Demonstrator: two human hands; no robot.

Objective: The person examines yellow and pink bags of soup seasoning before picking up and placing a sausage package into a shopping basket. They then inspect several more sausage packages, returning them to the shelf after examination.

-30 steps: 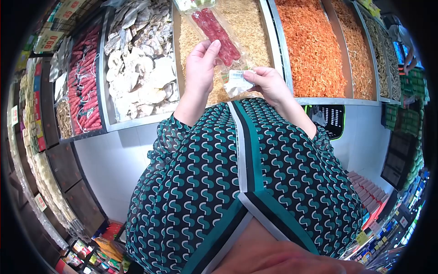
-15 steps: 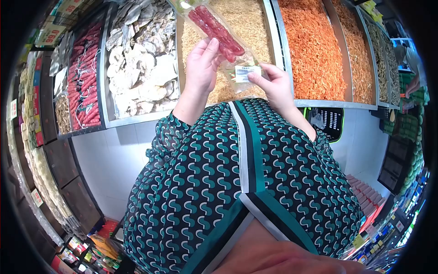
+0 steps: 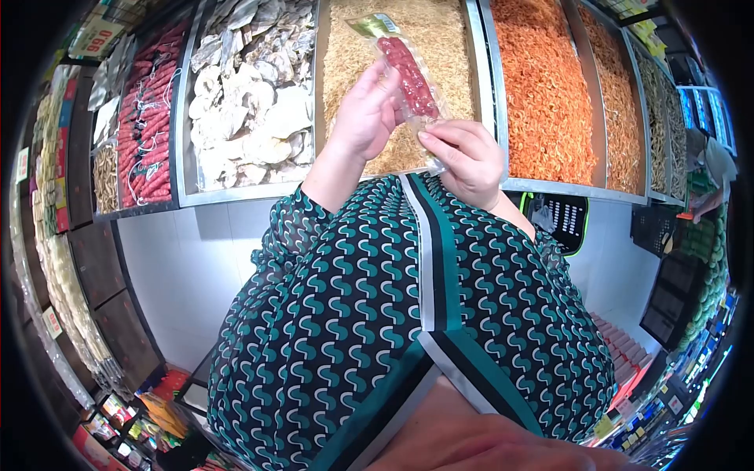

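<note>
A clear vacuum pack of red sausage [image 3: 407, 74] is held upright between both hands over a shop counter. My left hand [image 3: 366, 118] grips its left edge, thumb and fingers against the plastic. At the pack's lower end my right hand [image 3: 463, 161] pinches it with curled fingers. The pack's top has a green and yellow label. Behind the pack lies a bin of pale dried shreds [image 3: 377, 47]. My patterned teal dress [image 3: 408, 314] fills the lower view.
Metal-edged bins line the counter: dried pale fish pieces [image 3: 251, 94], red sausages on strings [image 3: 149, 118], orange dried shrimp [image 3: 542, 86]. A black basket [image 3: 561, 212] hangs under the counter at right. Shelves of packets stand at left and lower right. Another person stands at the far right edge.
Both hands have turned the pack more upright and brought it closer together; the white label at its lower end is now hidden behind my right hand.
</note>
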